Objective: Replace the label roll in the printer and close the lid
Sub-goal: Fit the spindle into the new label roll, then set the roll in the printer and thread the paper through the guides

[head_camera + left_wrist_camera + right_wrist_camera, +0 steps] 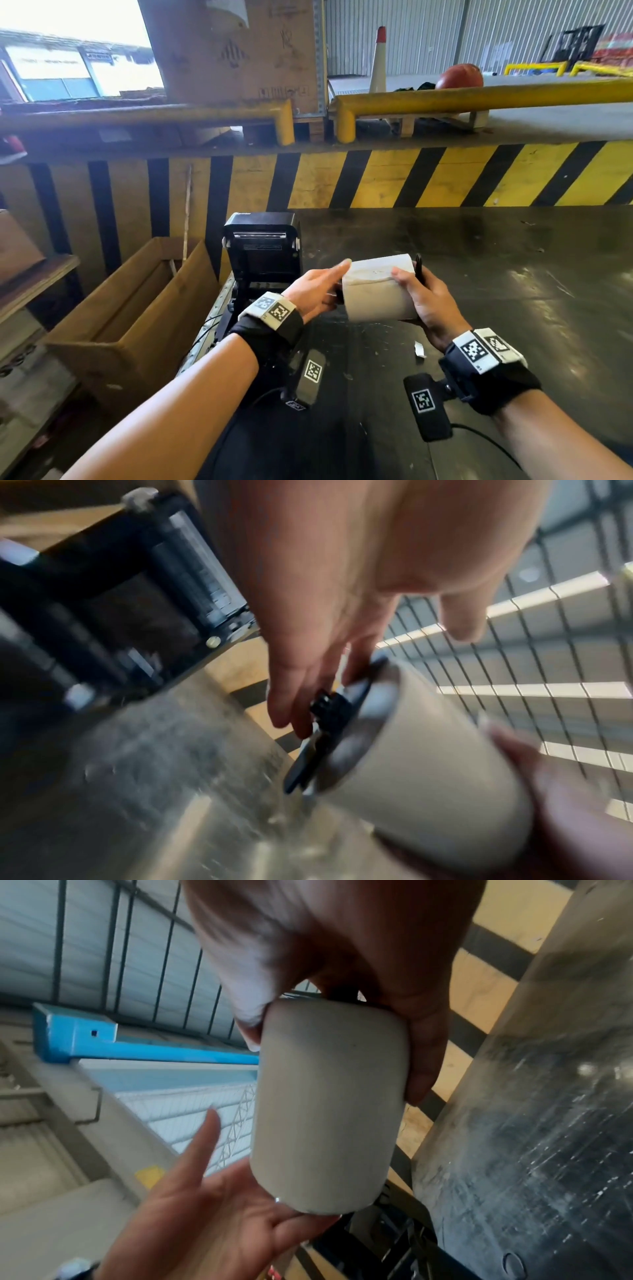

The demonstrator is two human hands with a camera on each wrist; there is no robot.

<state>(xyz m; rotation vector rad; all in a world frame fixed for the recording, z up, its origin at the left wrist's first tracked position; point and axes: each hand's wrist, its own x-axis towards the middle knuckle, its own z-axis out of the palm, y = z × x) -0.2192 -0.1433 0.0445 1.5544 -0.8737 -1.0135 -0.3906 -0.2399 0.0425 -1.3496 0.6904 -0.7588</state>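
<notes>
A white label roll [376, 291] on a black spindle [329, 723] hangs above the dark table, just right of the printer. My right hand [428, 301] grips the roll's right end, thumb on top; a black flange [418, 267] shows beside the fingers. My left hand [318, 287] is at the roll's left end with straight fingers, the index lying along the top and the others touching the spindle. The black printer [262, 246] stands at the table's left edge with its lid raised. In the right wrist view the roll [329, 1096] sits between both hands.
The dark metal table [496, 274] stretches to the right, with a small paper scrap [419, 349] near my right wrist. An open cardboard box [130, 308] stands left of the table. A yellow-and-black striped wall [411, 178] runs behind.
</notes>
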